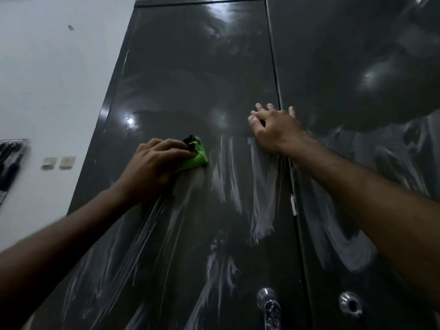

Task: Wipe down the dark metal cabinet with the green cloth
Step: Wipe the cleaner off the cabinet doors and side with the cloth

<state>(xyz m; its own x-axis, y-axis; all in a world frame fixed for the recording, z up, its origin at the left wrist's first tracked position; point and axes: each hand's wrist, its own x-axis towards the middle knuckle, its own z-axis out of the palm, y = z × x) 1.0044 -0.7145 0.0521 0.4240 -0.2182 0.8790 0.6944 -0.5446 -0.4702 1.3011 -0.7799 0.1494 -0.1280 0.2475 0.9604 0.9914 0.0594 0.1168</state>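
We see tall dark grey glossy metal cabinet (190, 86) with two doors, whitish smear streaks on lower panels. Left hand (152, 167) grips crumpled bright green cloth (194, 158), pressing it against left door at mid-height. Right hand (273, 127) holds nothing, fingers spread, resting on left door by centre seam. Chrome handle (269, 306) and round chrome lock (351, 304) below.

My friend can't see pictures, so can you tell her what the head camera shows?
A person's left hand presses a green cloth against the left door of a tall dark metal cabinet, streaked with whitish smears. The right hand rests spread where the two doors meet, above a shiny handle.
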